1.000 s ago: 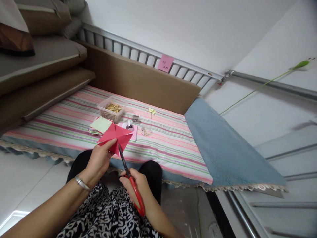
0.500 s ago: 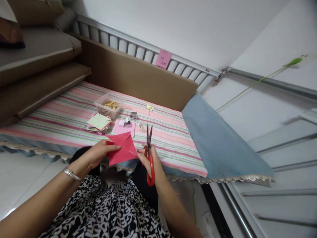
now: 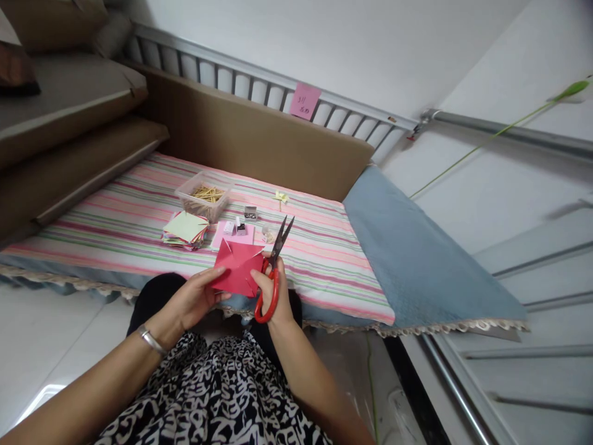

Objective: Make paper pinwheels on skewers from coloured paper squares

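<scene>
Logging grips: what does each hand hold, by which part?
Left hand: red paper, left edge. Right hand: scissors, by the red handles, plus the paper's right side.

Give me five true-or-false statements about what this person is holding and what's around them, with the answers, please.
1. The right hand holds the red-handled scissors. True.
2. The scissors are fully closed. False: they are open, with their tips apart.
3. The left hand holds a blue sheet. False: it holds red paper.
4. The paper stack has a pale green sheet on top. True.
5. The clear plastic box is full of coins. False: it holds thin yellowish sticks.
</scene>
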`<state>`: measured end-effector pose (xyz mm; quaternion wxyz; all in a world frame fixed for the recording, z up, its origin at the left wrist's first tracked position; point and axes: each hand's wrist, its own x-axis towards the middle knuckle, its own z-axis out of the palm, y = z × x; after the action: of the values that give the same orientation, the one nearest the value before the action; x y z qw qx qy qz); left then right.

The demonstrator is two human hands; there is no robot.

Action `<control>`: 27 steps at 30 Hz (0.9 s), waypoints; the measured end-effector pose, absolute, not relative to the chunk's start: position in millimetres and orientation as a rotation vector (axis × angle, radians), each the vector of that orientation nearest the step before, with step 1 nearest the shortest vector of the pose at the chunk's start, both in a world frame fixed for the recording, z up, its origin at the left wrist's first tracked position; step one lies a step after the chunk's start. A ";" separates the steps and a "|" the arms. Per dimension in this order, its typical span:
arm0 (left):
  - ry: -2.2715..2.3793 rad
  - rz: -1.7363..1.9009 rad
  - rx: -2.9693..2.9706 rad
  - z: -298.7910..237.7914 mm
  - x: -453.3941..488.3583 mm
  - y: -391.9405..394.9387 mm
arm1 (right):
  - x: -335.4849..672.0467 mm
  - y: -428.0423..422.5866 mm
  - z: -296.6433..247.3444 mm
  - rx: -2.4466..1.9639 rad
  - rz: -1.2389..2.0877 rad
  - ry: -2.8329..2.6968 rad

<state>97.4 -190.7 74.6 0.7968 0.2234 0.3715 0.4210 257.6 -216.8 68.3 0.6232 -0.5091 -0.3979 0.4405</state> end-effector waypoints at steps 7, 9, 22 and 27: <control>0.867 0.839 0.551 80.8 106.2 -188.9 | 256.1 -223.7 73.3 -1.192 0.985 -1.070; 0.901 0.865 0.587 82.5 104.1 -185.9 | 258.9 -227.5 77.0 -1.237 0.995 -1.118; 1.053 0.982 0.704 92.6 77.5 -167.9 | 272.8 -303.2 80.8 -1.569 1.601 -1.284; 1.012 0.930 0.709 94.1 72.9 -169.5 | 268.8 -303.7 87.2 -1.624 1.610 -1.301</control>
<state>72.9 -169.5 94.1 0.7157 0.3201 0.4571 0.4200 268.8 -303.7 87.2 0.2528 -0.5972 -0.4784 0.5921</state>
